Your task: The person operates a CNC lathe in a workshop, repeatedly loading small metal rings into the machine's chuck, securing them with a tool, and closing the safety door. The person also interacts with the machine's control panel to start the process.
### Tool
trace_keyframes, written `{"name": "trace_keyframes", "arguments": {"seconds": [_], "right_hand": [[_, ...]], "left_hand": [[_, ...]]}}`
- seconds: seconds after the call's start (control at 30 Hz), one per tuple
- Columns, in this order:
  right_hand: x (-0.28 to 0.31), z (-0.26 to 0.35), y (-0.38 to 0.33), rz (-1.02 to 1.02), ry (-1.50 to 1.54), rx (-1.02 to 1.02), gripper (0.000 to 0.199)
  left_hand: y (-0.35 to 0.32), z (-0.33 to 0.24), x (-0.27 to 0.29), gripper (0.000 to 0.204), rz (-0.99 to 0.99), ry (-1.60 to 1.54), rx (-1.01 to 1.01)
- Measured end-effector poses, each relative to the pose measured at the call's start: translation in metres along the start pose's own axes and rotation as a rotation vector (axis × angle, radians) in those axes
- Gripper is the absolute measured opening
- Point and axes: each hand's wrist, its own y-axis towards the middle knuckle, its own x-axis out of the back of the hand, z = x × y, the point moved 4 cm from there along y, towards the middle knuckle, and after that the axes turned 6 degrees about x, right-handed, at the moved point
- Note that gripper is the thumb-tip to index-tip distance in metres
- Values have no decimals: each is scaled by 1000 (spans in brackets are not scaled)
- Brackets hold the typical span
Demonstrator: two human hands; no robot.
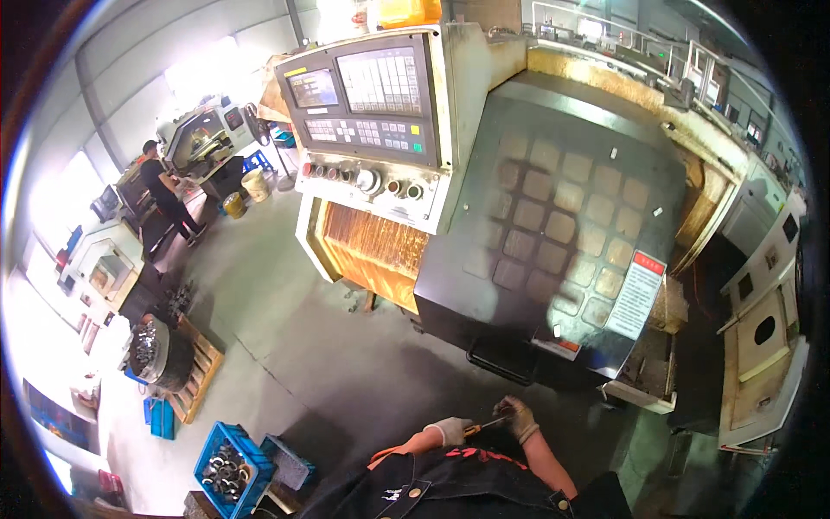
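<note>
In front of my body, at the bottom middle, my left hand (450, 430) in a pale glove is closed round the handle of a yellow-handled tool (471, 429) with a thin shaft, much like a screwdriver. The shaft points right, toward my right hand (518, 419), which wears a soiled glove with a light cuff. Its fingers are curled at the shaft's far end, around something small and dark that I cannot make out. Beyond my hands stands a machine with a closed dark door (553, 221) and a black handle bar (499, 363) low on it.
A control panel (367, 112) with screens and knobs adjoins the door. At the lower left, a blue crate (210, 445) holds metal parts. Farther left, a full drum (169, 368) stands on a wooden pallet (203, 368). Another person (164, 190) works at the far left.
</note>
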Motion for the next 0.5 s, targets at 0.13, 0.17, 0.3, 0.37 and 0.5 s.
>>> {"name": "trace_keyframes", "arguments": {"seconds": [0.13,0.17,0.3,0.37,0.5], "right_hand": [[-8,1,4,4,-76,18,27],[0,0,5,17,34,55,24],[25,-8,22,68,248,152,19],[56,-9,22,50,-16,342,18],[72,-4,4,-174,117,293,16]], "left_hand": [[4,9,1,31,40,21,44],[-2,-7,10,31,51,34,43],[13,38,-8,32,-75,-219,-54],[12,42,-6,38,-109,-559,-137],[-4,68,30,31,-250,-1099,-186]]}}
